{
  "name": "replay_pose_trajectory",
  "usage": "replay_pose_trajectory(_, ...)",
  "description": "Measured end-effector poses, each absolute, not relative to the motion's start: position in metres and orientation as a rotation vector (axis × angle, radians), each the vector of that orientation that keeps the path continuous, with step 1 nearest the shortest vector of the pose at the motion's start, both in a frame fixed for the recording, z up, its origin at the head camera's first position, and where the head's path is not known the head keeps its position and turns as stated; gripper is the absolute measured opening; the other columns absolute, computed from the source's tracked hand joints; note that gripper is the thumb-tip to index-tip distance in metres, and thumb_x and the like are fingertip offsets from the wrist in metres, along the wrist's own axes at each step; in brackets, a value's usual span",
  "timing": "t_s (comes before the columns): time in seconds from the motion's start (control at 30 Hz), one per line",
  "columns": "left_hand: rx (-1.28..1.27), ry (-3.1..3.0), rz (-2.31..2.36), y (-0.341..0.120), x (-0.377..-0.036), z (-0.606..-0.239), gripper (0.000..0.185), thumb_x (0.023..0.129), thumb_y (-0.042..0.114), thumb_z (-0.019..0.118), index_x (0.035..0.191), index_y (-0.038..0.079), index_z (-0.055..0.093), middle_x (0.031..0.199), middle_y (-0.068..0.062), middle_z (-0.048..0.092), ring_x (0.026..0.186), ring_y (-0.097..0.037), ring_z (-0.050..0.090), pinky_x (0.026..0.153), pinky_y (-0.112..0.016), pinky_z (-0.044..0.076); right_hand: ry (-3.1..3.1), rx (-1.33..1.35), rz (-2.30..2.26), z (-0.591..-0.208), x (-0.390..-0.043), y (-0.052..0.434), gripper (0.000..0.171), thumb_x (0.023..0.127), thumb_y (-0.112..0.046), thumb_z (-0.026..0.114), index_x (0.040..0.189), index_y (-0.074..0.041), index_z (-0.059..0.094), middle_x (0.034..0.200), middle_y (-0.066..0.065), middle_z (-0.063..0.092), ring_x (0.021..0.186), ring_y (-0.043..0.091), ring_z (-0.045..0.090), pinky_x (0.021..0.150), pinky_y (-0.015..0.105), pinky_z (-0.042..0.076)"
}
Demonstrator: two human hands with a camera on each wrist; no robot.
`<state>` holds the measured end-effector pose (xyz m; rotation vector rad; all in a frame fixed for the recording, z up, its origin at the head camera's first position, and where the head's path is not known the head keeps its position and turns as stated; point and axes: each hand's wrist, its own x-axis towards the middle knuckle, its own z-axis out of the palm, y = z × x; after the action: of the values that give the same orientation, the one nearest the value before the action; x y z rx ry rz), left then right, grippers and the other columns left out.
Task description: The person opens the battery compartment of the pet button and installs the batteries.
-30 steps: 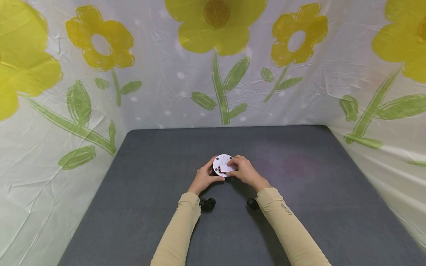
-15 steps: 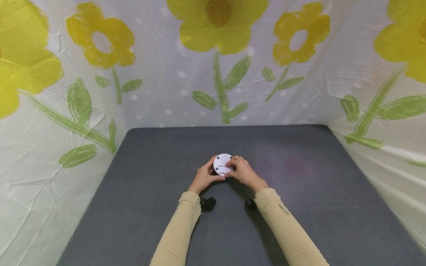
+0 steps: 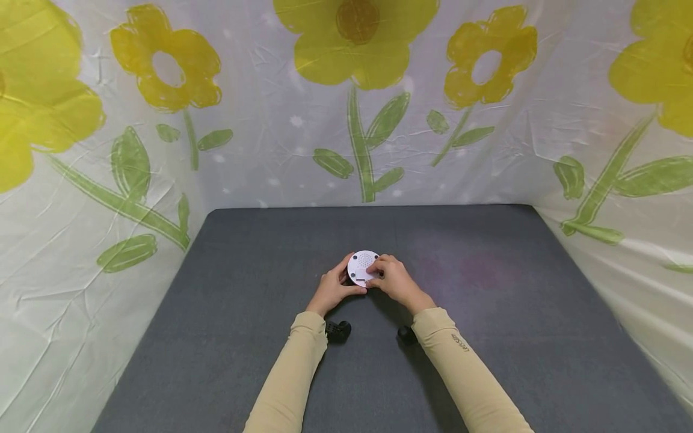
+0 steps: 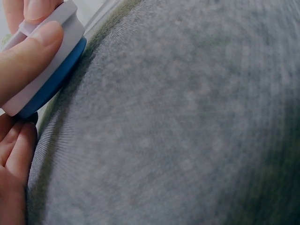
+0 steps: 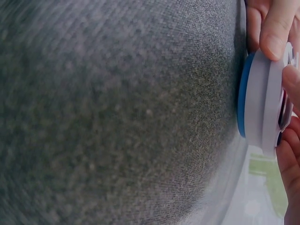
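Holding the round white plastic device with blue base [image 3: 363,267] mid grey felt worktop [image 3: 487,337], left hand [image 3: 331,290] curled round rim, right hand [image 3: 394,279] pinching its small white cover, apparently nearly seated.

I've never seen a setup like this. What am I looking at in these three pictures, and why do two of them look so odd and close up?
No machine here: a person in tan sleeves works with bare hands, wearing three cameras. The wide picture comes from the head and looks down at a grey mat with a flower-printed sheet hung round it. The two odd close-ups come from cameras strapped to each wrist, so the mat fills them. The left hand grips a round white disc; the wrist views show its underside is blue. The right hand rests its fingers on the disc's top, where a small white panel sits. The black lumps under the wrists are those cameras.
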<state>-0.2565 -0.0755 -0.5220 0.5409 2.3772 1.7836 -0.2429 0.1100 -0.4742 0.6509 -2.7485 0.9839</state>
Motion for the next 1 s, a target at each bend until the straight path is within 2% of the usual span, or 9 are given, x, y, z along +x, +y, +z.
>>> replay_pose_trajectory(0.2, 0.502, 2.415, 1.768, -0.0738, -0.257, -0.5237, 0.094, 0.068, 0.02, 0.082, 0.146, 0.012, 0.03, 0.144, -0.008, 0.034, 0.126, -0.014, 0.039, 0.097, -0.028, 0.037, -2.723, 0.637, 1.019, -0.4748, -0.243, 0.1103, 0.019, 0.069, -0.01, 0.082, 0.082, -0.009, 0.069, 0.085, 0.0, 0.056, 0.082, 0.017, 0.049, 0.073, 0.033, 0.044)
replay_pose_trajectory(0.53, 0.518, 2.416, 1.79, -0.0736, -0.2576, -0.5232, 0.094, 0.068, 0.018, 0.083, 0.146, 0.01, 0.03, 0.145, -0.009, 0.033, 0.126, -0.015, 0.039, 0.096, -0.027, 0.038, -2.685, 0.709, 0.978, -0.4769, -0.243, 0.1118, 0.009, 0.072, -0.008, 0.078, 0.081, -0.008, 0.075, 0.091, 0.005, 0.059, 0.092, 0.024, 0.053, 0.082, 0.039, 0.045)
replay_pose_trajectory(0.73, 0.52, 2.424, 1.783, -0.0741, -0.2584, -0.5244, 0.094, 0.069, 0.018, 0.082, 0.146, 0.01, 0.03, 0.144, -0.009, 0.034, 0.125, -0.014, 0.04, 0.096, -0.025, 0.038, -2.668, 0.702, 0.993, -0.4788, -0.2426, 0.1124, 0.009, 0.074, -0.007, 0.077, 0.083, -0.007, 0.075, 0.094, 0.008, 0.059, 0.094, 0.026, 0.053, 0.083, 0.042, 0.044)
replay_pose_trajectory(0.83, 0.523, 2.425, 1.779, -0.0743, -0.2579, -0.525, 0.093, 0.069, 0.018, 0.082, 0.146, 0.01, 0.031, 0.144, -0.01, 0.034, 0.126, -0.014, 0.04, 0.096, -0.026, 0.037, -2.681, 0.608, 1.021, -0.4814, -0.2422, 0.1126, 0.021, 0.074, -0.009, 0.078, 0.094, -0.005, 0.072, 0.103, 0.011, 0.057, 0.101, 0.028, 0.049, 0.088, 0.043, 0.041)
replay_pose_trajectory(1.0, 0.532, 2.425, 1.784, -0.0742, -0.2581, -0.526, 0.093, 0.068, 0.018, 0.083, 0.146, 0.009, 0.031, 0.144, -0.01, 0.034, 0.126, -0.016, 0.039, 0.097, -0.028, 0.037, -2.743, 0.393, 1.079, -0.4831, -0.2417, 0.1125, 0.056, 0.075, -0.016, 0.079, 0.122, 0.003, 0.056, 0.122, 0.021, 0.046, 0.115, 0.035, 0.041, 0.096, 0.045, 0.036)
